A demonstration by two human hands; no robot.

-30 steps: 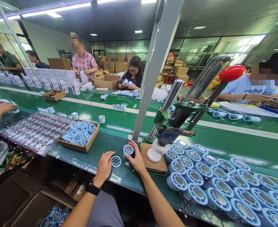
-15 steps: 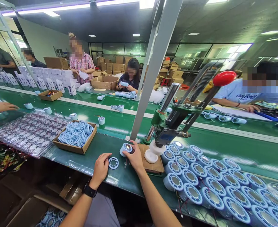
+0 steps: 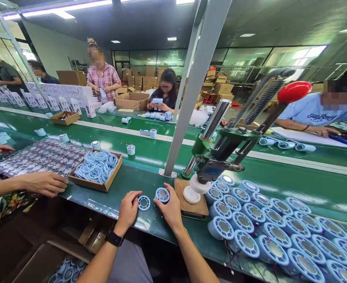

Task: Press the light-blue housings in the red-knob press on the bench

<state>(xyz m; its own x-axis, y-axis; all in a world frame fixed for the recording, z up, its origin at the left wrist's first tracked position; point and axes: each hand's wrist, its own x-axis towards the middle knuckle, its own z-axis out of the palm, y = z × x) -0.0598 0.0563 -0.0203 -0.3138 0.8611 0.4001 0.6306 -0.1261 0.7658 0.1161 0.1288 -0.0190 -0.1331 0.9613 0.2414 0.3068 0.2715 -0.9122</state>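
My right hand (image 3: 171,208) grips a small light-blue cylindrical housing (image 3: 162,195) with thumb and fingers around its sides. Its round silvery top faces up toward me, and thin wires hang below it. Just left of it, a flat light-blue slotted ring (image 3: 144,203) lies on the green bench. My left hand (image 3: 128,212), with a dark watch on the wrist, is at the ring's left edge, thumb and forefinger apart. To the right of my right hand stands a hand press (image 3: 211,169) with a red knob and a white round seat (image 3: 191,195).
Rows of blue housings (image 3: 268,228) with rings on top fill the bench's right side. A cardboard box of blue rings (image 3: 96,167) sits left, beside bagged parts (image 3: 40,157). A co-worker's hand (image 3: 43,183) reaches in there. A grey post (image 3: 188,94) rises behind the press.
The housing in my right hand has turned so its top faces me more. The view has shifted slightly. A co-worker's hand has come in from the left near the box of rings.
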